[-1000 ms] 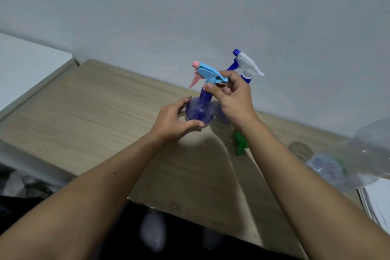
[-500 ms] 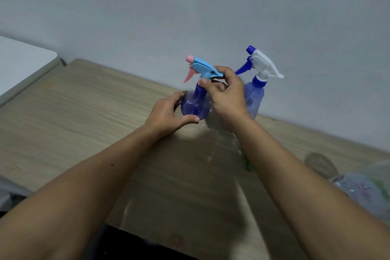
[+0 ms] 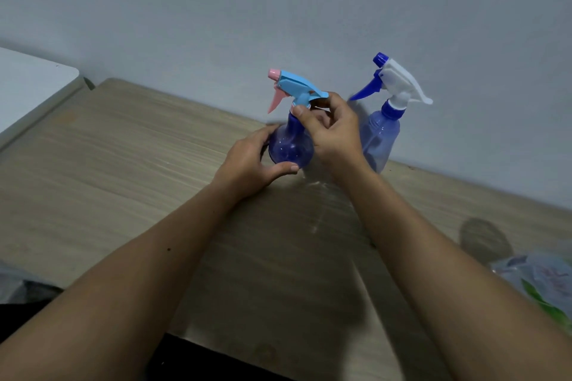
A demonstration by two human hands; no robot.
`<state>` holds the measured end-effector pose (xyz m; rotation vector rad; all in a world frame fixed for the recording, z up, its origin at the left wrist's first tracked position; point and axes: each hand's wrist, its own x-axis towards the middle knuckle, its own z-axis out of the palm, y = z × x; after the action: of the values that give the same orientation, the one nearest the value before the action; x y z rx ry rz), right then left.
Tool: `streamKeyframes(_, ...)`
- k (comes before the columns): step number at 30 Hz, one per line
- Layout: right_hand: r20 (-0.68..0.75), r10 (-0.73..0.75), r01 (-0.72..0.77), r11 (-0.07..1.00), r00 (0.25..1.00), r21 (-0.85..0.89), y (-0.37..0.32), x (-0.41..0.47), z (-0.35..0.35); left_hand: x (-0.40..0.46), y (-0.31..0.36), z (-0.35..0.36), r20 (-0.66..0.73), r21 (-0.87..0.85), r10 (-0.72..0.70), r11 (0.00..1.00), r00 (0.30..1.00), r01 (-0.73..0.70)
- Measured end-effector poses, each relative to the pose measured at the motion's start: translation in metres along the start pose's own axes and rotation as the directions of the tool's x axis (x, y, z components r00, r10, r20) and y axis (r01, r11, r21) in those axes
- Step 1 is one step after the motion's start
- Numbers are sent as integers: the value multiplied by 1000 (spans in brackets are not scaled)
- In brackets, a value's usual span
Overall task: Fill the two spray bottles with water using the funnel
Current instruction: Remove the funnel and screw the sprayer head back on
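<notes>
Left hand (image 3: 253, 161) is gripping the round bottle (image 3: 289, 145) on the counter (image 3: 123, 164), right hand (image 3: 331, 130) pinching its collar, seemingly unscrewing the sprayer (image 3: 294, 88); lifting it off likely comes next.

Left: bare table (image 3: 108, 164) lets your hand pass.
Far right: tall spray bottle (image 3: 382, 139) blocks.
Near right: plastic bag (image 3: 538, 281) blocks.
</notes>
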<state>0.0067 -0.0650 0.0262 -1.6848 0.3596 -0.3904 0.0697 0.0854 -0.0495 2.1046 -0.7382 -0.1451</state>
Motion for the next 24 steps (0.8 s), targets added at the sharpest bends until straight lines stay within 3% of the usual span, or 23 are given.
streamKeyframes(15,-20,-31,29,993,999,-111,17,-29,-21,-15,9,3,-46,93,-43,995,998,47)
streamKeyframes(24,-56,41,-42,999,998,-27,13,-86,-54,-69,21,2,-100,15,-79,997,992,80)
